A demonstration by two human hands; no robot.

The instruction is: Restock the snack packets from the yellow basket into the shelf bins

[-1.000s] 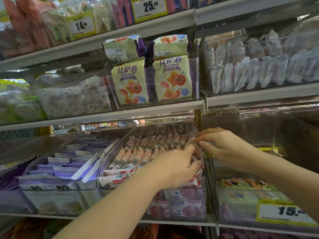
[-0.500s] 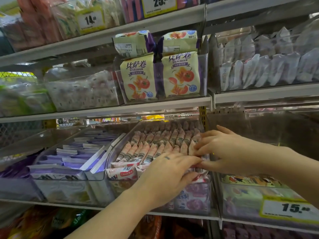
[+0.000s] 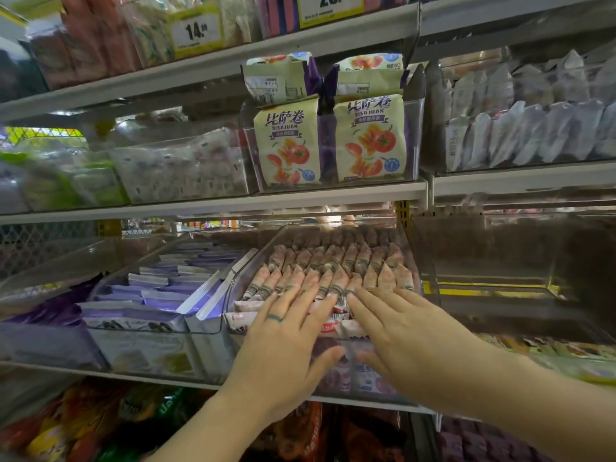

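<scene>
A clear shelf bin on the lower shelf holds several rows of pink snack packets standing on edge. My left hand lies flat with straight fingers on the front rows of packets. Beside it my right hand also rests flat on the front packets, its fingers spread and pointing into the bin. Neither hand grips a packet. The yellow basket is out of view.
A bin of purple packets stands left of the pink one. To the right is a nearly bare clear bin. Above, cream tomato snack bags stand in a bin, with white packets at right and price tags overhead.
Both hands have flattened out and slid toward the bin's front. The right hand's curled fingers have straightened. The camera has tilted, so the shelves sit higher in view.
</scene>
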